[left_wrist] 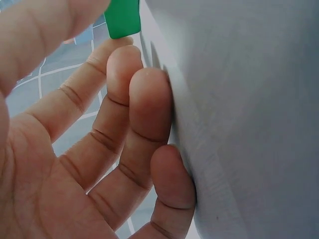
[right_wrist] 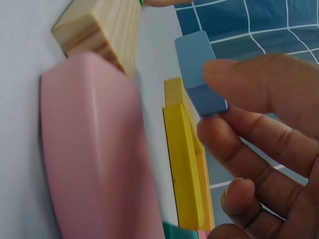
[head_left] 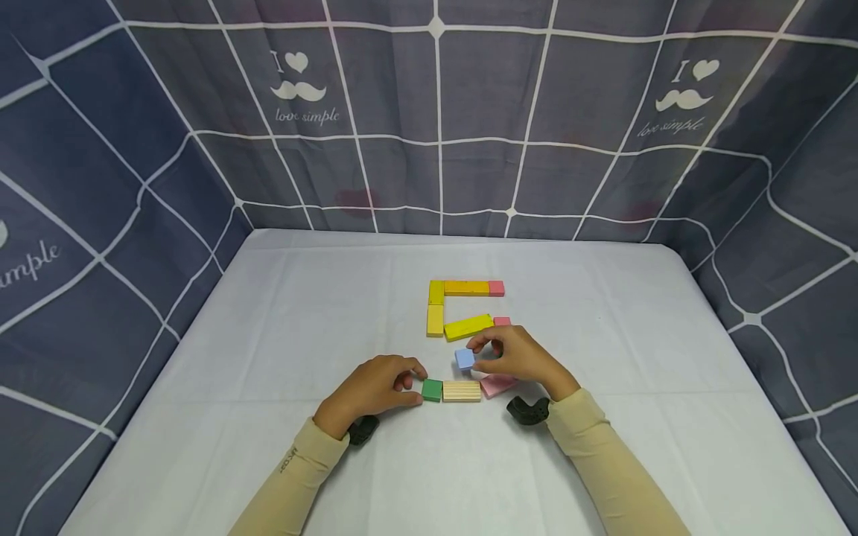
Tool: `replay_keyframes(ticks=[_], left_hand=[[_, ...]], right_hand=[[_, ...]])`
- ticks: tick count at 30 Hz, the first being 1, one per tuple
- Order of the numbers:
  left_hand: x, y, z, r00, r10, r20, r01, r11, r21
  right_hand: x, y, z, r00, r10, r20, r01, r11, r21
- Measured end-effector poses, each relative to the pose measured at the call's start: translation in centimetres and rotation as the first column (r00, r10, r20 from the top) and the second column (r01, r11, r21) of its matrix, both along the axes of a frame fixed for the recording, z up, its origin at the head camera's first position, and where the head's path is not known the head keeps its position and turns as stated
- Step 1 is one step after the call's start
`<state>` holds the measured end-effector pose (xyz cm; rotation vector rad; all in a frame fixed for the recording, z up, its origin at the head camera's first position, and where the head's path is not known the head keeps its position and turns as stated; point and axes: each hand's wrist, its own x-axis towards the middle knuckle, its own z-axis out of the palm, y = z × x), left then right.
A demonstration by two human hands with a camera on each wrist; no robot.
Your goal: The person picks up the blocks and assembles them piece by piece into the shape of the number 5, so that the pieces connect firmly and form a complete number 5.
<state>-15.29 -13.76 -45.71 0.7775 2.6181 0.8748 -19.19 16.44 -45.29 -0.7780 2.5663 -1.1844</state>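
Observation:
A light blue block (head_left: 465,359) is pinched between the thumb and fingertips of my right hand (head_left: 515,353), held up over the tabletop. The right wrist view shows this blue block (right_wrist: 197,64) clear of the other pieces. My left hand (head_left: 372,385) has its thumb and index finger at the left end of a green block (head_left: 432,391), pinching it, with the other fingers bent near the cloth. Touching the green block's right side is a striped bare-wood block (head_left: 462,391). A pink block (head_left: 497,385) lies slanted beside the wood one, partly below the right wrist.
Farther back, yellow blocks (head_left: 436,320), an orange block (head_left: 466,288) and a small pink block (head_left: 497,288) form an angular outline. A tilted bright yellow block (head_left: 468,327) lies nearer, beside another pink piece (head_left: 502,321). Grey checked cloth (head_left: 402,171) surrounds the white table (head_left: 302,313).

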Motion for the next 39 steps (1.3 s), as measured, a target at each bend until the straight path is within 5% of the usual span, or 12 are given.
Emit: replay_keyframes(ticks=[20,39], left_hand=[[0.0,-0.1,0.0,1.000,-0.013,-0.007,0.013,1.000,0.009],[0.0,-0.1,-0.1,1.000,-0.009,-0.001,0.009,1.000,0.008]], right_hand=[[0.2,-3.0,-0.2,0.999,-0.003,0.039,0.002,0.999,0.040],[0.4,-4.5,-0.4,0.999,-0.031,-0.019,0.034,0.989,0.141]])
